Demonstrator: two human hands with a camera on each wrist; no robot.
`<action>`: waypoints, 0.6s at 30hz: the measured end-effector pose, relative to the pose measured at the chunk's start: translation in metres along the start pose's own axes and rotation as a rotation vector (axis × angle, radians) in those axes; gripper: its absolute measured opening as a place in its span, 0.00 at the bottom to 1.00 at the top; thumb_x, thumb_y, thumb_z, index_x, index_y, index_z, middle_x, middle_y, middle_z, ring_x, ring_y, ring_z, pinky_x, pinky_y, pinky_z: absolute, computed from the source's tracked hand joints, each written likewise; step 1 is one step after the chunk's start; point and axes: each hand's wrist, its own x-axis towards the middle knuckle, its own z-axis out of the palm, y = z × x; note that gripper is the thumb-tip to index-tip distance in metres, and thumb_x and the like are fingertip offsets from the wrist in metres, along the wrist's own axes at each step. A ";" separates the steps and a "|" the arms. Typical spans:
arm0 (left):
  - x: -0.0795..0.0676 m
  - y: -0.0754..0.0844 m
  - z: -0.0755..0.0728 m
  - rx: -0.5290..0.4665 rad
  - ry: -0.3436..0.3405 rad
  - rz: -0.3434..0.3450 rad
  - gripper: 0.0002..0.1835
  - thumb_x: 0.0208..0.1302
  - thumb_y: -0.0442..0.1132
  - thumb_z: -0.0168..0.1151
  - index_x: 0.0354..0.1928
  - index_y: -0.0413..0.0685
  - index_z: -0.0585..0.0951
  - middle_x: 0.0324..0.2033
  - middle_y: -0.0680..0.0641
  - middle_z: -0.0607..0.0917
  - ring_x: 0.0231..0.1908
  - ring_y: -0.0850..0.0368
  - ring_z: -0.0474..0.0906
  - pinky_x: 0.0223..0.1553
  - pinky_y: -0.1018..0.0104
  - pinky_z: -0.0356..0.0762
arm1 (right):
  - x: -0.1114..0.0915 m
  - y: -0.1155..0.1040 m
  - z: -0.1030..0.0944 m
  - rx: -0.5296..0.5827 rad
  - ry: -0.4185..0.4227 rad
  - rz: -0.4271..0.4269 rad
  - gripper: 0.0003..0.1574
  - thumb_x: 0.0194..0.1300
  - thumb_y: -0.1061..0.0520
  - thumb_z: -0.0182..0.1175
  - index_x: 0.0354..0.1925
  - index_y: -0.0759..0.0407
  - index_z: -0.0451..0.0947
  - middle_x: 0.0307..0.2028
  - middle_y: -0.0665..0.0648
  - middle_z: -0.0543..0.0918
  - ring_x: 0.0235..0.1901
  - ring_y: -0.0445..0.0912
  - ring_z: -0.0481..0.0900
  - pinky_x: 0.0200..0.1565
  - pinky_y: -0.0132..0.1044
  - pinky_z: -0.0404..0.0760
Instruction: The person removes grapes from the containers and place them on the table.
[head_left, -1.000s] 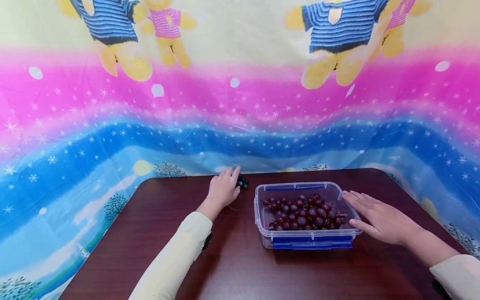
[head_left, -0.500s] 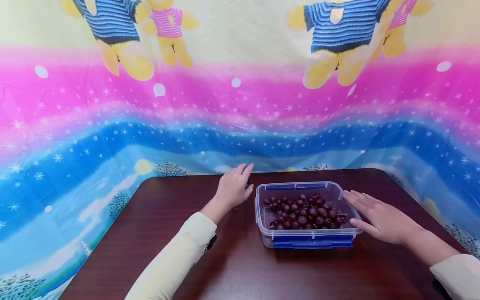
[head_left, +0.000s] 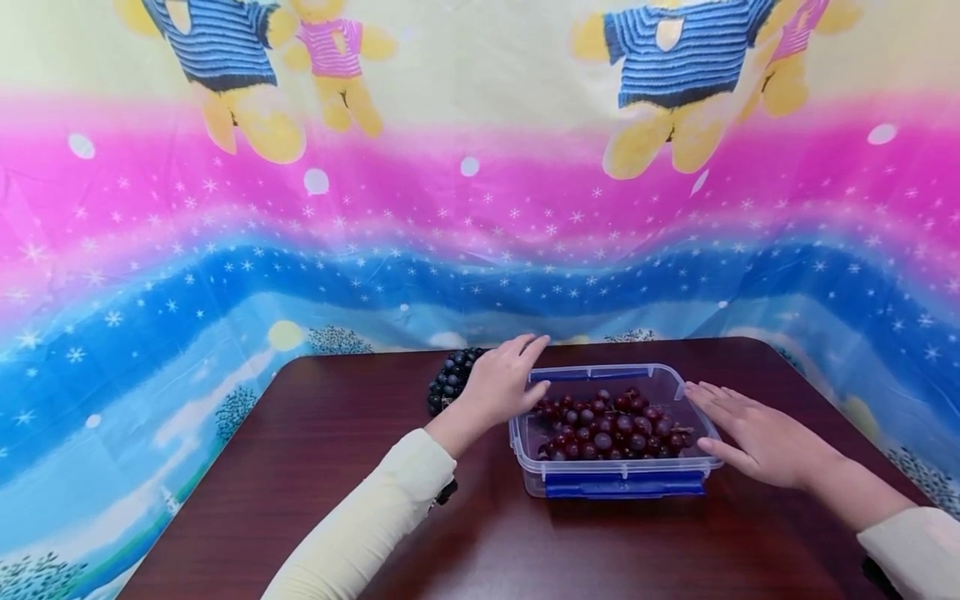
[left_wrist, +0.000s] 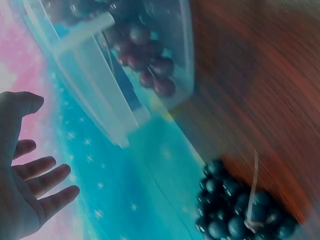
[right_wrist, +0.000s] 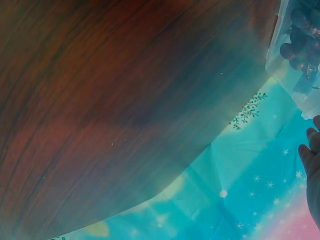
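A clear plastic container [head_left: 626,468] with blue clips holds several bunches of red grapes [head_left: 603,425]. My left hand [head_left: 504,382] is at the container's left rim, fingers spread and holding nothing; in the left wrist view the same hand [left_wrist: 35,180] shows bare, loosely extended fingers. Left of that hand lies a bunch of dark, nearly black grapes [head_left: 450,379], partly hidden by it in the head view; its pale stem shows in the left wrist view. At the container's right side my right hand [head_left: 765,433] has straight fingers, with its fingertips right at the rim.
Everything stands on a dark reddish-brown wooden table [head_left: 300,467] with rounded far corners. A printed cloth [head_left: 465,217] with bears and snowflakes hangs directly behind and beside the table's edges.
My left hand has moved right, from over the dark grapes to the container's left rim, uncovering more of the bunch. The right hand and the container have stayed in place.
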 end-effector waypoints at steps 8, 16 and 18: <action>0.009 0.030 -0.001 -0.037 -0.108 0.080 0.35 0.66 0.60 0.57 0.71 0.53 0.66 0.62 0.49 0.74 0.57 0.56 0.75 0.47 0.63 0.78 | 0.000 -0.001 -0.001 0.009 -0.022 0.021 0.43 0.67 0.44 0.60 0.71 0.64 0.61 0.67 0.67 0.66 0.71 0.37 0.42 0.65 0.21 0.32; 0.015 0.053 0.000 -0.137 -0.202 0.115 0.37 0.65 0.64 0.55 0.72 0.59 0.64 0.64 0.51 0.73 0.59 0.58 0.73 0.51 0.63 0.77 | -0.001 0.000 0.000 0.008 -0.011 0.015 0.43 0.67 0.45 0.60 0.71 0.65 0.61 0.66 0.68 0.67 0.72 0.38 0.44 0.66 0.22 0.33; 0.016 0.057 0.001 -0.163 -0.221 0.126 0.37 0.65 0.65 0.54 0.72 0.59 0.64 0.64 0.51 0.72 0.60 0.58 0.72 0.53 0.63 0.75 | -0.001 -0.001 0.000 0.009 -0.012 0.019 0.43 0.67 0.45 0.60 0.71 0.65 0.61 0.66 0.68 0.67 0.72 0.40 0.46 0.65 0.22 0.33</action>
